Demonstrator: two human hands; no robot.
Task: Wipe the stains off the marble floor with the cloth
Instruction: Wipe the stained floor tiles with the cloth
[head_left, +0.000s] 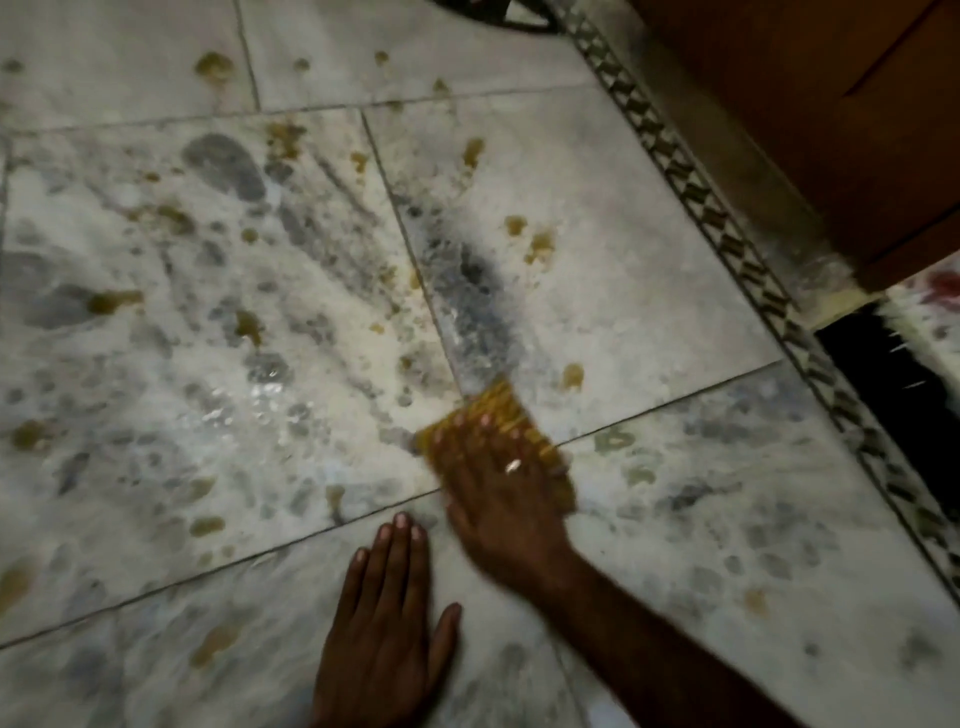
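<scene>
A folded yellow cloth (493, 410) lies on the white marble floor (649, 291), just right of centre, across a tile joint. My right hand (501, 499) presses flat on top of it, fingers spread over the cloth; a ring shows on one finger. The hand is blurred. My left hand (387, 618) rests flat on the floor nearer to me, fingers together, holding nothing. Several yellow-brown stains dot the tiles, among them a blot (540, 245) beyond the cloth and a small one (572, 375) to its right. A grey smear (467, 280) runs along the joint above the cloth.
A patterned dark border strip (727, 228) runs diagonally at the right. Brown wooden furniture (841, 124) stands beyond it at the top right. A black gap (872, 374) and a pale fringed fabric (930, 312) sit at the right edge. A dark object (493, 13) shows at the top edge.
</scene>
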